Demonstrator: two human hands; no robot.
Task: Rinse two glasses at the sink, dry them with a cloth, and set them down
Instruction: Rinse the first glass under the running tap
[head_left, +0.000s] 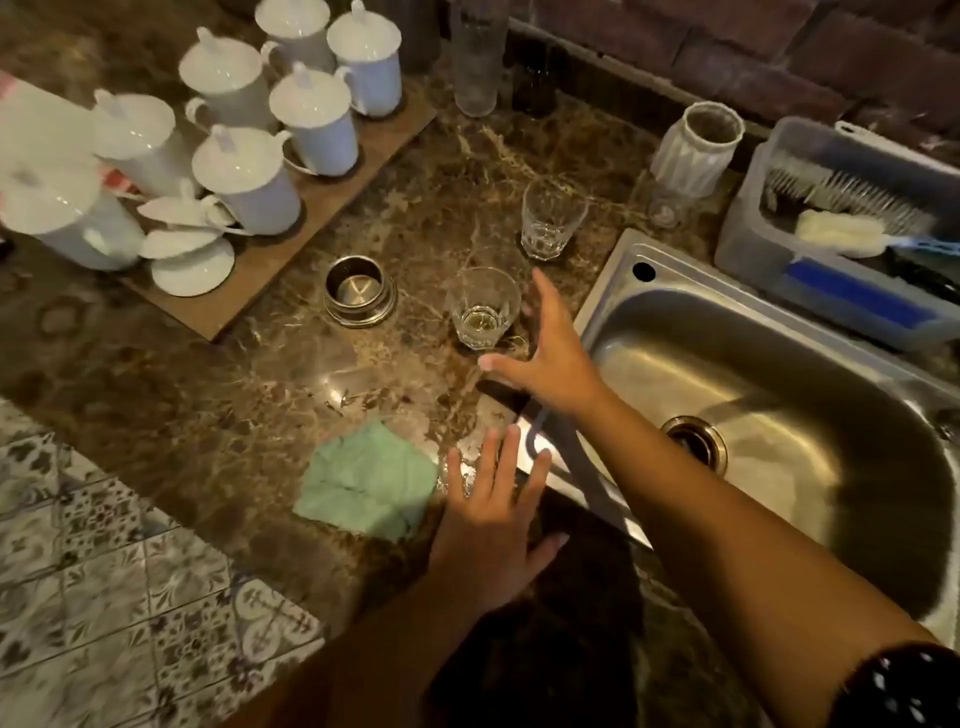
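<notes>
Two clear faceted glasses stand upright on the brown marble counter left of the steel sink (779, 374). The nearer glass (483, 306) holds a little yellowish liquid; the farther glass (551, 218) looks empty. My right hand (545, 358) is spread open just right of the nearer glass, thumb below it, fingers beside it, not gripping it. My left hand (493, 509) hovers open and flat over the counter's front, right of a folded green cloth (366, 480). A thin grey faucet spout (571, 457) runs under my right wrist.
A wooden board (332, 208) at the back left carries several white lidded mugs. A small steel strainer cup (358, 291) sits left of the nearer glass. A white ribbed jar (696, 145), a tall clear bottle (475, 57) and a plastic bin with brushes (836, 244) stand behind the sink.
</notes>
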